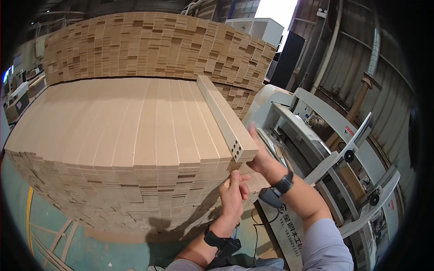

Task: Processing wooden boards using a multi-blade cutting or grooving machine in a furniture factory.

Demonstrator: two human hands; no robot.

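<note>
A large stack of pale wooden boards fills the left and middle of the head view, its near face made of many uneven board ends. Along its right edge lies a long, raised wooden beam. Several dark round holes show at the beam's near end. My right hand is against the beam's right side near that end, fingers stretched forward and partly hidden by it. Just below the near corner of the stack, my left hand is closed, thumb up and fingers curled. Whatever it may pinch does not show.
Behind stands a taller stack of boards. To my right is a white and grey machine with curved frames and jutting arms. Loose wood strips lie on the green floor at the lower left. A dark cable hangs below my hands.
</note>
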